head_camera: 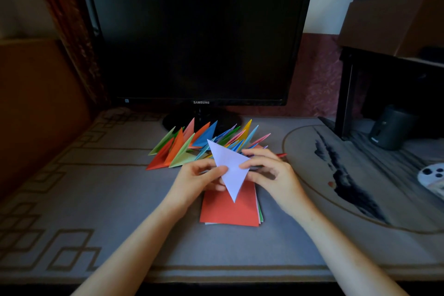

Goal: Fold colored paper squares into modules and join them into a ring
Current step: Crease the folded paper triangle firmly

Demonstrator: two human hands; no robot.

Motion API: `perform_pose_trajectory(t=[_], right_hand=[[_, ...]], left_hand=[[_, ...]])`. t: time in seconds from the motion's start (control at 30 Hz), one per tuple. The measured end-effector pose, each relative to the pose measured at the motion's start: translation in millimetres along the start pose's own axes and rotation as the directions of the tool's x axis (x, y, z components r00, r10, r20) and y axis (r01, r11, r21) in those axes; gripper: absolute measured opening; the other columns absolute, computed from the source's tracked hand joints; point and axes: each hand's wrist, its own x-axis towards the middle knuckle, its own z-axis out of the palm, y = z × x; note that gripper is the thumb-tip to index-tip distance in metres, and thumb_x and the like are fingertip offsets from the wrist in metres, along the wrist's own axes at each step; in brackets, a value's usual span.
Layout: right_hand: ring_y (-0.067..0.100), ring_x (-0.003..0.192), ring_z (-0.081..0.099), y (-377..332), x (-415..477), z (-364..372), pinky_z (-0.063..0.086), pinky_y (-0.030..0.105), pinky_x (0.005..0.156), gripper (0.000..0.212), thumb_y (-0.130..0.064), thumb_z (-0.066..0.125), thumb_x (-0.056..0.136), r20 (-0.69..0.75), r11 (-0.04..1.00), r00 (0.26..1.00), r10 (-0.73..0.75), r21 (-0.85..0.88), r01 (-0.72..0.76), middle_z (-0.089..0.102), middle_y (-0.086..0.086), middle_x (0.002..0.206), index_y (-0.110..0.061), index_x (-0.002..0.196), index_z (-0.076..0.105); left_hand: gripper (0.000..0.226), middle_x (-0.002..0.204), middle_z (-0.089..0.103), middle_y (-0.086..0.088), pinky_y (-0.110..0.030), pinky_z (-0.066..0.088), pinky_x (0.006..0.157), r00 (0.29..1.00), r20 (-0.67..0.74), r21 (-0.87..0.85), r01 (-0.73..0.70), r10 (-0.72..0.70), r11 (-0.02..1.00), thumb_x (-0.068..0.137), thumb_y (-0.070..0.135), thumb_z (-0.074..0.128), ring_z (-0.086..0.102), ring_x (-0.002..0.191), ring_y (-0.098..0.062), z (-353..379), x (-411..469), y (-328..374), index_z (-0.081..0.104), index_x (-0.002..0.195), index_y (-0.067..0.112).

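A pale folded paper triangle (228, 166) is held up between both hands, just above a stack of paper squares (228, 211) topped by a red sheet. Its left edge is pinched by the left hand (199, 181), and its right corner is gripped by the fingertips of the right hand (270, 172). Behind them, a pile of folded coloured triangles (192, 145) is spread on the desk mat (96, 199) before a dark monitor (192, 38). An open cardboard box (396, 12) is seen at upper right; its contents cannot be told.
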Motion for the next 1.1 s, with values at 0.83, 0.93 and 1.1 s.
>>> perform_pose_trajectory(t=[0.83,0.93,1.1], right_hand=[[0.022,0.067,0.062,-6.3,0.1,9.4,0.051,0.029,0.055,0.053,0.004,0.075,0.071,0.076,0.936,0.977,0.202,0.279,-0.215,0.066,0.012,0.081,-0.021,0.112,0.053],[0.019,0.061,0.063,-8.0,0.4,13.0,0.051,0.027,0.054,0.045,0.008,0.072,0.072,0.1,0.931,0.969,0.226,0.271,-0.245,0.07,0.005,0.076,-0.019,0.105,0.058],[0.022,0.062,0.066,-9.3,0.8,13.5,0.054,0.028,0.055,0.043,0.011,0.068,0.075,0.084,0.917,0.968,0.238,0.308,-0.253,0.071,0.005,0.077,-0.016,0.106,0.057]], left_hand=[[0.012,0.066,0.07,-0.002,-0.022,0.054,0.068,0.989,0.04,0.161,-0.148,0.143,0.976,0.071,0.01,0.075,0.066,0.066,-0.012,2.4,-2.7,-2.8,0.068,0.081,0.012],[0.018,0.068,0.07,-0.003,-0.031,0.054,0.075,0.986,0.069,0.165,-0.161,0.151,0.973,0.064,0.023,0.075,0.067,0.07,-0.017,3.1,-3.4,-3.1,0.069,0.08,0.016],[0.018,0.067,0.07,-0.002,-0.023,0.053,0.072,0.988,0.045,0.136,-0.15,0.145,0.979,0.068,0.016,0.075,0.066,0.068,-0.012,4.0,-0.8,-3.9,0.068,0.084,0.012]])
